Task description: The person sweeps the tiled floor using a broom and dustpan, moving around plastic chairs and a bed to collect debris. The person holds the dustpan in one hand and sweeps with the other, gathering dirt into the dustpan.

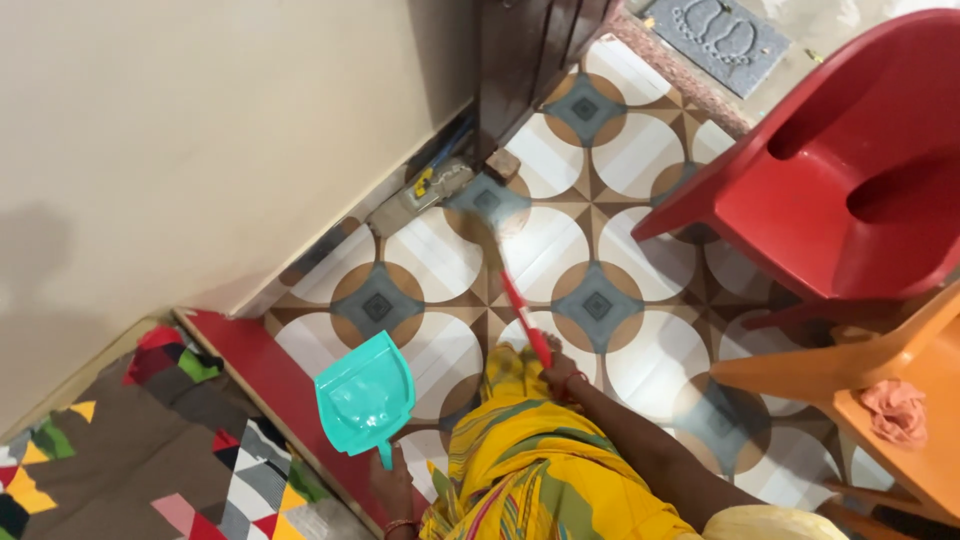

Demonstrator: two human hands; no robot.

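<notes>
My left hand grips the handle of a teal plastic dustpan, held above the patterned tile floor near a red board edge. My right hand is closed on the red handle of a broom; its blurred bristle head sweeps the tiles near the foot of a dark wooden door. A yellow patterned garment covers my body below both hands.
A red plastic chair stands at the right, with an orange chair carrying a pink cloth below it. A beige wall runs along the left, with a colourful patchwork bedcover and a grey doormat.
</notes>
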